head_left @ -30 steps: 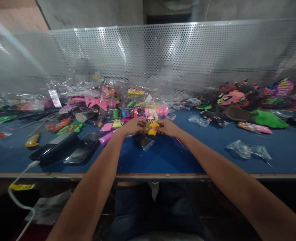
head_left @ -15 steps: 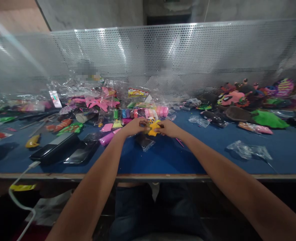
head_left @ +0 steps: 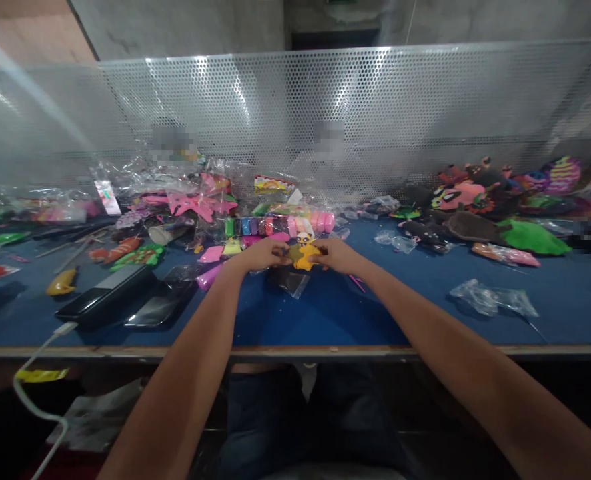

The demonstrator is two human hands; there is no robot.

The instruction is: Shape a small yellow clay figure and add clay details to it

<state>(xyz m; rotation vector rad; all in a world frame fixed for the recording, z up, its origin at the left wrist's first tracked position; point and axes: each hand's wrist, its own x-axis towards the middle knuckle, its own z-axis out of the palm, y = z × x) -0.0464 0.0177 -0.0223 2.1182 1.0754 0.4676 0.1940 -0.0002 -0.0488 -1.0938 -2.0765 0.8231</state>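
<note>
Blue tabletop (head_left: pixel 320 323), strewn w/ toys (head_left: pixel 190 205) & clear plastic (head_left: pixel 495 298), spans mid-frame below a perforated metal screen (head_left: pixel 345 100) in the upper half. Yellow figure (head_left: pixel 306 257) sits just below frame ctr btwn L hand (head_left: pixel 265 254) & R hand (head_left: pixel 337 255), fingers of both curled in & gripping its sides, w/ a dark packet (head_left: pixel 289 281) just below. Step in hand is prob. close fingertip work on the figure, tho exact finger contact's too small to tell; next move prob. calls for a light, steady hold w/ both hands.
</note>
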